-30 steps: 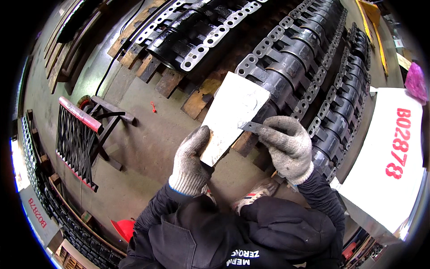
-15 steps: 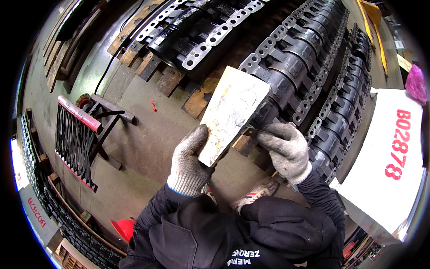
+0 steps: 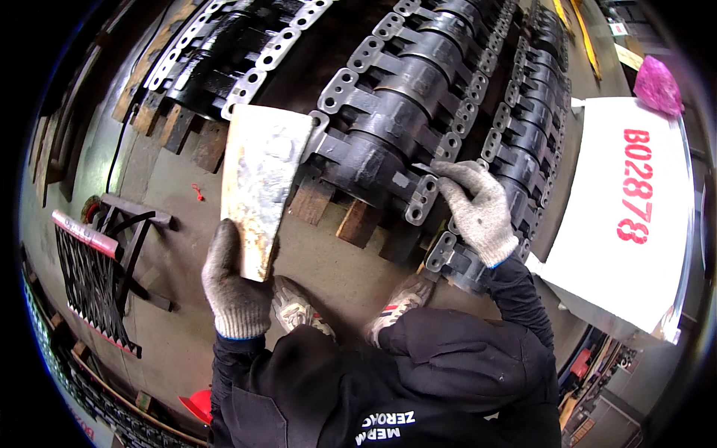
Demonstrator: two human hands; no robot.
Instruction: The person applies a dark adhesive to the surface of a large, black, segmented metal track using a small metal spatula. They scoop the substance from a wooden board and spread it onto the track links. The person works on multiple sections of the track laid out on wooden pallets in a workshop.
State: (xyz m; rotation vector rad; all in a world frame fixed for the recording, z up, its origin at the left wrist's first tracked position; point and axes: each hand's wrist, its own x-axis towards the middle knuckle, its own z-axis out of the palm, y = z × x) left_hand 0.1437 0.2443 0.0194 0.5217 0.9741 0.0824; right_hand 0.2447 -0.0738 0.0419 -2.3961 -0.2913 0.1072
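Note:
My left hand (image 3: 235, 291), in a grey knit glove, grips the narrow end of a whitish, stained wedge-shaped plate (image 3: 261, 179). The plate's wide end points away from me. My right hand (image 3: 478, 213), gloved alike, pinches a thin, flat, blade-like piece (image 3: 424, 169) between thumb and fingers; its kind is not clear. That hand is over the near end of a black track chain (image 3: 392, 112) with grey, holed links. A pale patch (image 3: 401, 180) shows on the black metal beside the thin piece.
More track chains (image 3: 534, 112) run alongside, resting on wooden blocks (image 3: 358, 222). To the right is a white box (image 3: 624, 216) with a pink bundle (image 3: 659, 86) on top. A red-edged rack of black straps (image 3: 93, 280) lies at left. A red tag (image 3: 197, 192) is on the floor.
My hands have moved apart: the left went left with the plate, now more upright, while the right moved up over the chain's end with the thin piece. The view has shifted too.

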